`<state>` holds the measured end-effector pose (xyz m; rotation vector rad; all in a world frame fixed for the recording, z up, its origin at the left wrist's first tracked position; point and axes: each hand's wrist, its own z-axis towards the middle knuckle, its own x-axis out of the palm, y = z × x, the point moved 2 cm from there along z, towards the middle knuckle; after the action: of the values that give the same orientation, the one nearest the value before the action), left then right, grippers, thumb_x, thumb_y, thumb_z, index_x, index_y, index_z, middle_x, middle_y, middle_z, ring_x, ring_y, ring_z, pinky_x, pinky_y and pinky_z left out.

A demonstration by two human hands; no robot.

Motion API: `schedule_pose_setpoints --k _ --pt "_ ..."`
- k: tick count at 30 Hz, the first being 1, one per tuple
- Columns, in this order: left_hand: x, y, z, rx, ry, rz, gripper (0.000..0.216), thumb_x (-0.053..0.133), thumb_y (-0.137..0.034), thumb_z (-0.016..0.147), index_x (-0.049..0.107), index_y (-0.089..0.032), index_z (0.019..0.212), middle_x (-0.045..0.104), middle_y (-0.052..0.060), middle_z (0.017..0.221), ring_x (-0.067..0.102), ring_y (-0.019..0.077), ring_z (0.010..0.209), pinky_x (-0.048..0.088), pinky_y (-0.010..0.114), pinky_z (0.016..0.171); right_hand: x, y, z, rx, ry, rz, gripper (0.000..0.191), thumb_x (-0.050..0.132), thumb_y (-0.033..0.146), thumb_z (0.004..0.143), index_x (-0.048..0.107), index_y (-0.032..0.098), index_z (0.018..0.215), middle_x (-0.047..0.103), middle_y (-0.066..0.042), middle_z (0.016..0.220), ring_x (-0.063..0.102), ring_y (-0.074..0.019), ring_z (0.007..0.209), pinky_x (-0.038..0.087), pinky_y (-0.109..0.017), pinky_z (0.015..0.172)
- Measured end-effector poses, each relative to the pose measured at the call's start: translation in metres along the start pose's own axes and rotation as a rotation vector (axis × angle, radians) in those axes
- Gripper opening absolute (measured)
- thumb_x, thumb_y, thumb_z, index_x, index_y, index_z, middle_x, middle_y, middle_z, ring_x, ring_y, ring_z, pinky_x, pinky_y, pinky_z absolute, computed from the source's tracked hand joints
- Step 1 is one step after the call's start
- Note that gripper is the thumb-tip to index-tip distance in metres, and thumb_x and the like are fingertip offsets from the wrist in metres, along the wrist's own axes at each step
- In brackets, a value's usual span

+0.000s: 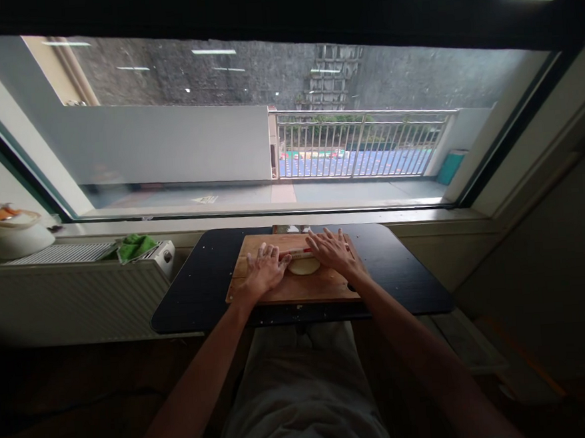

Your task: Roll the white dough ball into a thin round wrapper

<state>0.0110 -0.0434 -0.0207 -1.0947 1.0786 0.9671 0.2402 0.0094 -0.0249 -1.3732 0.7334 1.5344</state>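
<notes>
Pressing flat on a slim, light wooden rolling pin (297, 252) with both palms: left hand (266, 267) on its 9 o'clock end, right hand (333, 251) on its 3 o'clock end. Clasping with neither hand; fingers stretched out and spread toward 12 o'clock, laid over the pin rather than wrapped round it. Showing between the two hands, a pale, round, flattened disc of dough (304, 267), touching the pin at its 6 o'clock side and partly tucked under it, with the left fingertips just beside the 9 o'clock edge and the right palm at the 3 o'clock edge. Resting all of this on a rectangular brown wooden board (322, 289), lying at the middle of a black flat tabletop (202, 289) dotted with pale specks. Reaching in from 6 o'clock with both bare forearms, nearly straight, converging on the board, wrists low. Off at 9 o'clock of the table, well apart from the hands: a crumpled green cloth (135, 246) on a white ribbed radiator top (64, 253), and farther out a white round bowl (8, 237). Beyond 12 o'clock, a wide glass window (167, 147)
</notes>
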Motion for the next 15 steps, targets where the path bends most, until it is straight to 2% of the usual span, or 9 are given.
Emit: schedule_pose_setpoints --k 5,9,13,15 --pt "-0.003 0.007 0.029 -0.023 0.053 -0.034 0.061 0.027 -0.061 0.116 0.059 -0.022 0.151 0.049 0.018 0.174 0.035 0.0382 0.167 0.031 0.071 0.13 -0.006 -0.001 0.016 0.141 0.069 0.048 0.059 0.031 0.036 0.117 0.04 0.032 0.175 0.053 -0.01 0.173 0.034 -0.042 0.167 0.022 -0.082 0.13" --pt "-0.001 0.01 0.047 -0.025 0.046 -0.049 0.06 0.027 -0.062 0.115 0.064 -0.024 0.143 0.056 0.016 0.168 0.04 0.0374 0.163 0.034 0.069 0.13 -0.008 -0.002 0.025 0.179 0.09 0.077 0.061 0.031 0.04 0.116 0.037 0.035 0.177 0.05 -0.008 0.175 0.035 -0.0418 0.166 0.023 -0.082 0.13" --pt "-0.001 0.01 0.044 0.009 0.01 -0.024 0.056 0.031 -0.06 0.116 0.069 -0.025 0.135 0.067 0.014 0.155 0.053 0.0346 0.152 0.042 0.06 0.127 -0.004 -0.001 0.02 0.158 0.07 0.052 0.059 0.033 0.037 0.116 0.04 0.038 0.175 0.049 -0.006 0.176 0.039 -0.0411 0.165 0.027 -0.08 0.129" --pt "-0.001 0.009 0.035 0.014 -0.008 -0.008 0.055 0.03 -0.058 0.116 0.07 -0.024 0.135 0.068 0.015 0.153 0.056 0.0341 0.149 0.046 0.057 0.124 0.001 0.0 0.011 0.108 0.04 0.021 0.059 0.036 0.032 0.115 0.043 0.034 0.173 0.051 -0.009 0.174 0.041 -0.0397 0.163 0.031 -0.075 0.13"
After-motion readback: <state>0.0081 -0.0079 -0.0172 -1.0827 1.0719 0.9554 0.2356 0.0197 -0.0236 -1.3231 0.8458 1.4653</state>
